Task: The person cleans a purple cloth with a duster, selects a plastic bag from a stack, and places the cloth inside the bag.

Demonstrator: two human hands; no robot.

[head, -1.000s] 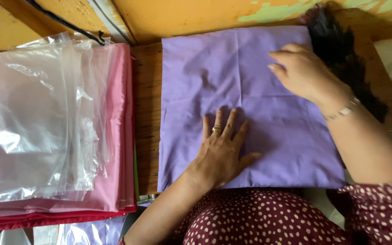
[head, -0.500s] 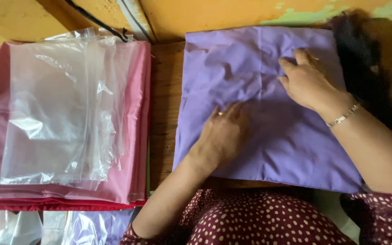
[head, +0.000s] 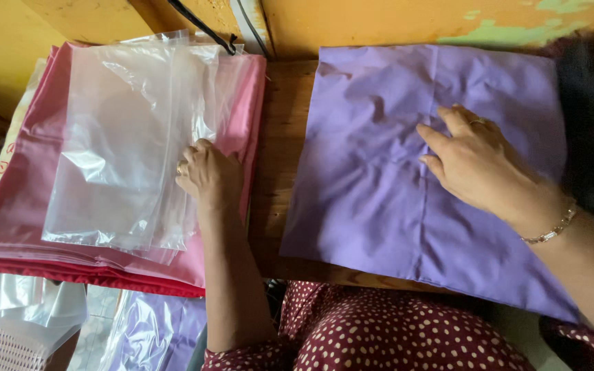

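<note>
One folded purple cloth (head: pixel 407 185) lies flat at centre right of the frame, roughly square, on a wooden tabletop (head: pixel 273 178). The right hand (head: pixel 479 165) rests palm down on the cloth's upper right part, fingers spread and flat, gripping nothing; one ring and one thin wrist bracelet (head: pixel 551 230) are visible.

At left, one stack of clear plastic bags (head: pixel 125 144), rectangular and glossy, lies on top of a pile of pink folded cloths (head: pixel 22 206), with a red layer at the bottom edge. The number of bags and of cloths cannot be told. The left hand (head: pixel 207 175) sits at the right edge of the bag stack, fingers curled onto the plastic; whether it pinches a bag cannot be told. It wears one ring.

Lower left: more crumpled clear plastic (head: pixel 29 302) and one bagged purple item (head: pixel 159 330). Upper centre: two cables (head: pixel 204 27) against a yellow wall (head: pixel 379 20).
</note>
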